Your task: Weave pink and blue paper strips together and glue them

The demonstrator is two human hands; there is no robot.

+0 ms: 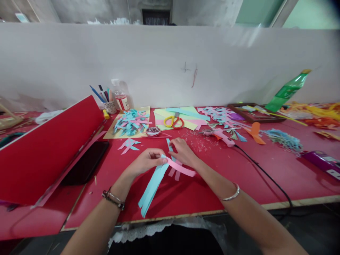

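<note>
At the centre of the frame, just above the tabletop (252, 180), the person is holding a small bundle of coloured strips. The left hand (148, 160) is pinching it between thumb and fingers where the long pale blue strips (153, 187) and the curved pink strip (182, 168) are meeting. The right hand (183, 150) is bending its fingers around a short blue strip (168, 142) at the far side; how firmly it is gripping cannot be told. The blue lengths are hanging towards the lower left, while the pink one is arching to the right, its end passing close by the right forearm.

The material is looking like paper: probably very light, flexible, hardly slippery, and prone to creasing or tearing under a hard pull. Its crossing is seeming the best place for holding, flat between fingertips, since the loose ends are likely swinging and bending too freely.

Bare red surface is lying below the hands, reaching to the tabletop's front edge at the bottom of the frame. Left of them, a dark phone (85, 163) and an upright red board (50, 152) are limiting the room. Towards the right, a pink glue gun (221, 136) is resting, its black cord (262, 166) trailing across to that front edge.
</note>
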